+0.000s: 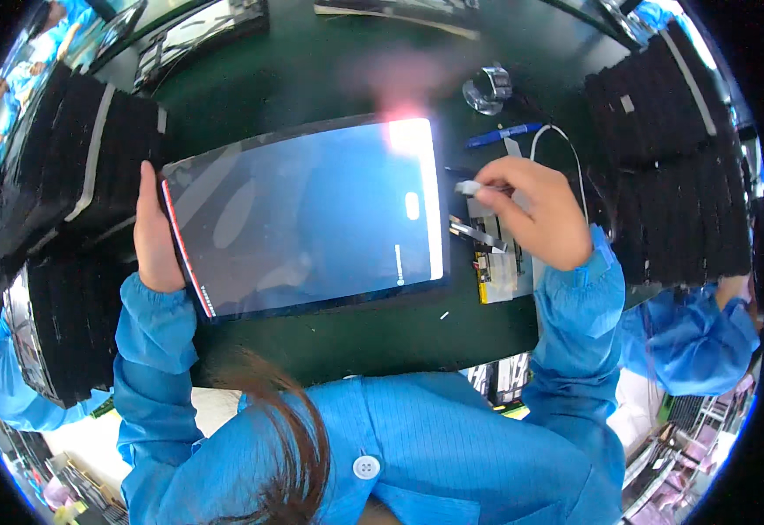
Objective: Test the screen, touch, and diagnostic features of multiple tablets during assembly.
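1. Evidently thin and flat, the lit screen sits between the two hands on or just above the dark green surface; whether it rests fully on it, I cannot tell.
2. Its left hand-hold is the short edge: the left hand lies along it, upright digit against the rim. Whether fingers curl underneath is hidden.
3. Likely light but stiff, the screen should be fragile if flexed or pressed mid-face. The glossy front looks slippery, so opposite edges would be safest to grip.
4. The right hand is narrow, thumb and fingers pinching a small white plug just beyond the screen's right edge.
5. That plug seems hard and nearly weightless, best taken by its body; a white cable loops nearby, probably flexible.
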Tool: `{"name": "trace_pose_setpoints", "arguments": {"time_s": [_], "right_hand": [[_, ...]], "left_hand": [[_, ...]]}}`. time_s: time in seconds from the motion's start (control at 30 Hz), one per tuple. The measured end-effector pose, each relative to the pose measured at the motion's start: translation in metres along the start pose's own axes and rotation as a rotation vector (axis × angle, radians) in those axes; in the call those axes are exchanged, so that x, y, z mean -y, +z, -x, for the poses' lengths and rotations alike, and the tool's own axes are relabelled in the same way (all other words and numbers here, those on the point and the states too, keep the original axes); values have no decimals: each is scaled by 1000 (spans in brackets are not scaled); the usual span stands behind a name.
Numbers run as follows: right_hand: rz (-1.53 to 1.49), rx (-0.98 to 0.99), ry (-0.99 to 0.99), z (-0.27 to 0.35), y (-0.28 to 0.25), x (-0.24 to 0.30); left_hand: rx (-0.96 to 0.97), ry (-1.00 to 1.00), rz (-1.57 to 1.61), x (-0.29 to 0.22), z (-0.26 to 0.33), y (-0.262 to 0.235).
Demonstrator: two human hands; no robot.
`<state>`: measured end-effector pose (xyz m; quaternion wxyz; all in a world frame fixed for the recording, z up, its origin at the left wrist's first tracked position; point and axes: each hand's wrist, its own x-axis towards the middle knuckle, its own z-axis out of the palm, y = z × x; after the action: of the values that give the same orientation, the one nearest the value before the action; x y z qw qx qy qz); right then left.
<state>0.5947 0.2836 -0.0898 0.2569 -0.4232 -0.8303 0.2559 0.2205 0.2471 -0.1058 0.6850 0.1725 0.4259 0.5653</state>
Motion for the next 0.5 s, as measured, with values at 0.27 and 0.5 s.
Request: {"name": "trace_pose_setpoints", "arguments": {"time_s": [0.27,0.5], "right_hand": [[-158,90,4,1,6,0],[-212,92,-22,-1,11,-12]], "left_hand": [[129,48,-47,-2,1,-7],[118,49,-71,-2,0,-5]]}}
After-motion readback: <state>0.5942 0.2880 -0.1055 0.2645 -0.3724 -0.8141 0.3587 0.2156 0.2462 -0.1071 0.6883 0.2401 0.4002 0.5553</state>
